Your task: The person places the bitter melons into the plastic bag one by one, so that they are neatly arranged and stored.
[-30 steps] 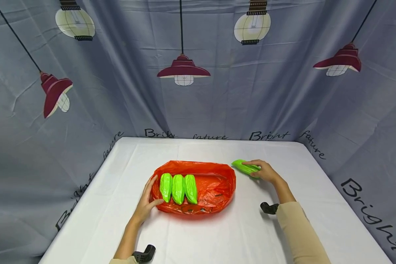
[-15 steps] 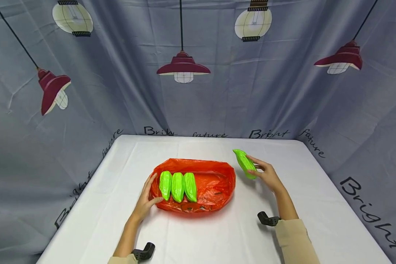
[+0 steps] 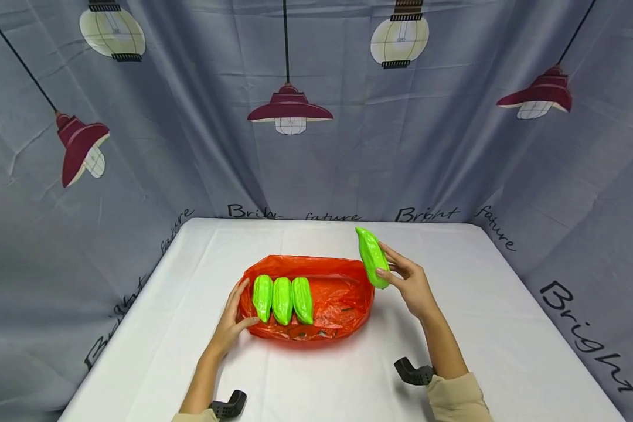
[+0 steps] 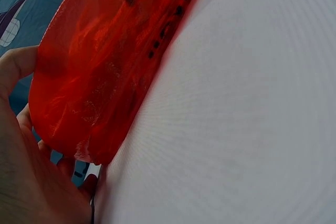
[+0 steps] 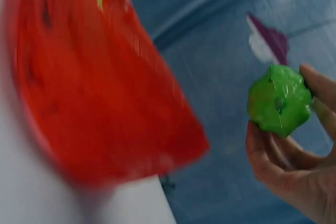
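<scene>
An orange-red plastic bag (image 3: 337, 299) lies spread on the white table (image 3: 348, 381), with three bright green ridged gourds (image 3: 282, 300) side by side in its left half. My left hand (image 3: 233, 319) rests with straight fingers against the bag's left edge (image 4: 79, 103). My right hand (image 3: 407, 284) grips a fourth green gourd (image 3: 373, 257), lifted off the table just above the bag's right rim; in the right wrist view the gourd's end (image 5: 278, 100) shows between thumb and fingers, beside the blurred red bag (image 5: 94, 93).
A grey-blue cloth backdrop (image 3: 316, 117) printed with lamps encloses the table on three sides. Black wrist mounts (image 3: 414, 372) show near both forearms. White tabletop surrounds the bag.
My right hand has lifted the fourth gourd from the table at the right and carried it left and up toward the bag's right rim, tilting it more upright. The left hand has stayed put.
</scene>
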Motion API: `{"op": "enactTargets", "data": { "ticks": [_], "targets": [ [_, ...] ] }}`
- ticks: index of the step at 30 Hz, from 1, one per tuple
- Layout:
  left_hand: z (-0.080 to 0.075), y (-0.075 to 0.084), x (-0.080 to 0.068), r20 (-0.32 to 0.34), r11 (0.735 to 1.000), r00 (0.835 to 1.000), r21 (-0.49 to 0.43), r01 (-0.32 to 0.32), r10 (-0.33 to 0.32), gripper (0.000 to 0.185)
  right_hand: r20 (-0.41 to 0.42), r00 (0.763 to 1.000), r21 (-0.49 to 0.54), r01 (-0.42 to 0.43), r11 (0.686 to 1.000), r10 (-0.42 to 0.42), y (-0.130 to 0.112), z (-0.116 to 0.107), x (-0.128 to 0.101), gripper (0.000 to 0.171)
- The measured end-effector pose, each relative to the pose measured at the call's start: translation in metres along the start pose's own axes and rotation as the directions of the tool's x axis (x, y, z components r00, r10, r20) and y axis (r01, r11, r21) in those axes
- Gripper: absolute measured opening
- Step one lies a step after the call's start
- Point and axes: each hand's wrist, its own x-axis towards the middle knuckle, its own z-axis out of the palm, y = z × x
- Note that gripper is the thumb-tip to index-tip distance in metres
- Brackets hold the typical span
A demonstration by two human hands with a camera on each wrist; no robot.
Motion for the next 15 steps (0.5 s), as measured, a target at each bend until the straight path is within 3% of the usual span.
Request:
{"op": "enactTargets", "data": {
  "ticks": [10, 15],
  "targets": [
    [0.001, -0.001, -0.001, 0.000, 1.000, 1.000, -0.004, 0.011, -0.011, 0.079, -0.087, 0.994, -0.003, -0.070, 0.998, 0.069, 0.007, 0.048, -0.012, 0.054],
    [0.001, -0.002, -0.001, 0.000, 1.000, 1.000, -0.007, 0.011, -0.011, 0.079, -0.082, 0.991, 0.004, -0.109, 0.994, 0.108, 0.012, 0.072, -0.015, 0.054]
  ]
}}
